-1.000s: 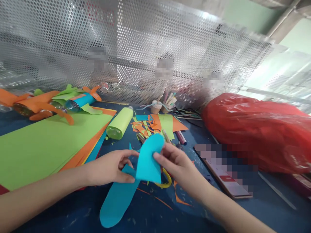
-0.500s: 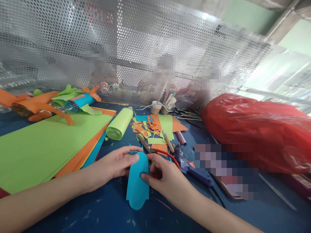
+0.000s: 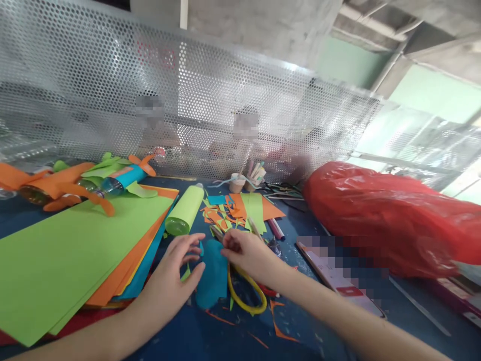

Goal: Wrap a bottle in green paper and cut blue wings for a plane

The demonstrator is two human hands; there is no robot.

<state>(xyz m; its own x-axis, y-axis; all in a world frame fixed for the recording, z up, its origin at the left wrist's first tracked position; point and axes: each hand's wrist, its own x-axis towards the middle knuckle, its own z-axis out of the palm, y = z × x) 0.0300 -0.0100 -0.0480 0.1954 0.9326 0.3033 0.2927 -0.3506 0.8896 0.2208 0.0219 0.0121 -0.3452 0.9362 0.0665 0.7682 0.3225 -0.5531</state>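
Observation:
A blue paper piece (image 3: pixel 211 278) with a rounded end hangs over the dark blue table, its edges blurred. The thumb and fingers of my right hand (image 3: pixel 244 250) pinch its upper right edge. My left hand (image 3: pixel 184 263) is beside its left edge, fingers curved and apart, holding nothing. Scissors with a yellow handle loop (image 3: pixel 250 298) lie below my right hand, which covers part of them. A green paper-wrapped bottle (image 3: pixel 185 208) lies behind my left hand.
Green sheets (image 3: pixel 93 235) over orange and blue ones fill the left. Paper scraps (image 3: pixel 248 208), a marker (image 3: pixel 276 228) and cups lie ahead. A phone (image 3: pixel 334 276) and a red plastic bag (image 3: pixel 383 215) are at right, paper-decorated bottles (image 3: pixel 126 176) at back left.
My left hand has let go of the blue paper and opened to its left. The scissors' yellow loop now shows, and the blue glue gun is mostly hidden by my right arm. The view has tilted up.

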